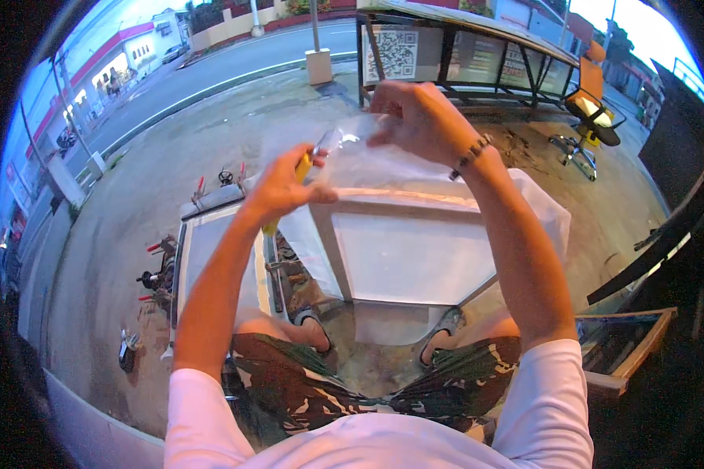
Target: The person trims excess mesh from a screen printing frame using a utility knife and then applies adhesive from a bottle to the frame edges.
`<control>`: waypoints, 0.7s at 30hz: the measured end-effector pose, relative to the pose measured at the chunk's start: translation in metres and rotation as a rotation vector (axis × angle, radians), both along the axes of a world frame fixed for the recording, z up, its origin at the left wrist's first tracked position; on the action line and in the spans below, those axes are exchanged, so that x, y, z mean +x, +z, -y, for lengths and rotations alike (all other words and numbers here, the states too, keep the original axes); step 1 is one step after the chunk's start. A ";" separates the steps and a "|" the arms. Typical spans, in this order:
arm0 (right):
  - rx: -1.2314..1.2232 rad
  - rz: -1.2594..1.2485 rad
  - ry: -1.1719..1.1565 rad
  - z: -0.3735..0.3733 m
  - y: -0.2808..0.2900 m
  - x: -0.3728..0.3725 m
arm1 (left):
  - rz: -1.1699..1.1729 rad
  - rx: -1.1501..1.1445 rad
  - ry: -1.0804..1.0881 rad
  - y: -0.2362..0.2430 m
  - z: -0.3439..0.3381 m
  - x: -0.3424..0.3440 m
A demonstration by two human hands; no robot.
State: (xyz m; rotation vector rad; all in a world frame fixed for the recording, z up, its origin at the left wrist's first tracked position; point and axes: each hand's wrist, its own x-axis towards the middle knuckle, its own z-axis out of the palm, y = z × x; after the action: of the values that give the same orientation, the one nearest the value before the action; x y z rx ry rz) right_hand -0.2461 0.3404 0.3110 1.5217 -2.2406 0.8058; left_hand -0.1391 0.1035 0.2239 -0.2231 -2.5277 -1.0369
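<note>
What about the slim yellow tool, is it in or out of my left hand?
In: your left hand is closed around the slim yellow tool, which shows between thumb and fingers.

Right hand (424,117) — visibly blurred.

white short-sleeved shirt (391,442) | camouflage shorts (293,375), dark with tan patches | dark beaded-looking right-wrist bracelet (472,156) | greyish footwear (449,321)

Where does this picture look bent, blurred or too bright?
Head view throughout: the grey asphalt road looks bowed; the pale upper-right sky looks washed out; white glints sit near the slim yellow tool in the left hand; the right hand looks slightly blurred.
</note>
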 end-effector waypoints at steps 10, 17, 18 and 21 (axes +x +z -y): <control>0.457 0.104 -0.721 -0.192 -0.052 0.049 | -0.072 0.243 0.102 -0.043 -0.001 -0.002; -0.096 0.129 -0.586 -0.295 -0.079 -0.047 | -0.106 0.180 0.101 -0.043 0.005 0.009; -0.159 0.303 -0.578 -0.287 -0.068 -0.049 | -0.084 0.185 0.125 -0.039 0.009 0.015; -0.158 0.055 -0.512 -0.275 -0.069 -0.053 | -0.088 0.236 0.096 -0.027 0.031 0.026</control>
State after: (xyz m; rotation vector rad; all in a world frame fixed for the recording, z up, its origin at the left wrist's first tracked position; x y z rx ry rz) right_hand -0.2995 0.6154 0.2415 0.8051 -2.3818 0.8396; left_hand -0.1127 0.0722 0.1973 -0.0773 -2.2902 -1.2449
